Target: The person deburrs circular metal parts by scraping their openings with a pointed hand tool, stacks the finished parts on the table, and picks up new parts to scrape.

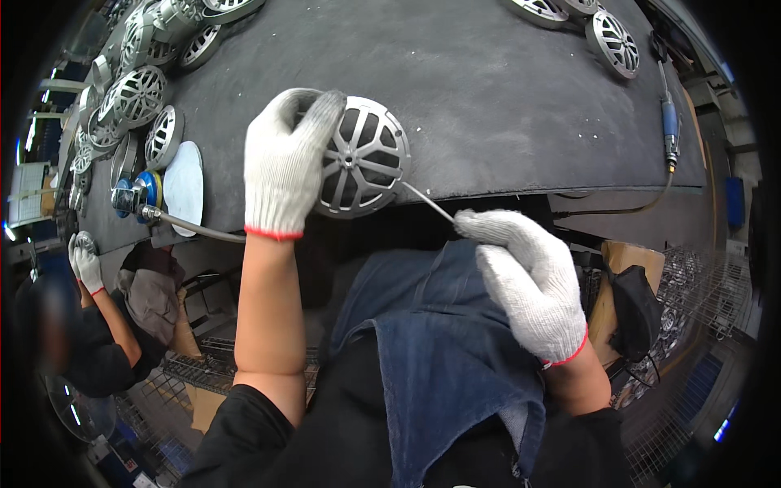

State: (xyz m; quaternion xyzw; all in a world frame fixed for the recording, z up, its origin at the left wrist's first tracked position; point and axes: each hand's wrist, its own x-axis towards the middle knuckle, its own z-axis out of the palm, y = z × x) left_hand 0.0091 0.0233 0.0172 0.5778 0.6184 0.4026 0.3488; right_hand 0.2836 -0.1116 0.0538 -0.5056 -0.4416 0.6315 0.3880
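My left hand [286, 163], in a white knit glove with a red cuff, is closed on the left side of a round grey metal part [350, 162] with branching spokes and a raised rim. The part stands tilted up at the table's front edge, its spoked face toward me. In my right hand [533, 281], gloved the same way, a thin pale rod-shaped tool [429, 202] is pinched between the fingers. The rod's far end meets the lower right rim of the part, or lies very near it. What kind of tool it is, I cannot make out.
Several similar spoked parts [140, 96] are heaped at the left, with more [613, 45] at the far right of the dark table [488, 106]. A blue sander [137, 195] with a hose lies by a pale disc [185, 187]. At right is a blue pen-shaped tool [669, 126]. A co-worker's gloved hands [85, 262] show at left.
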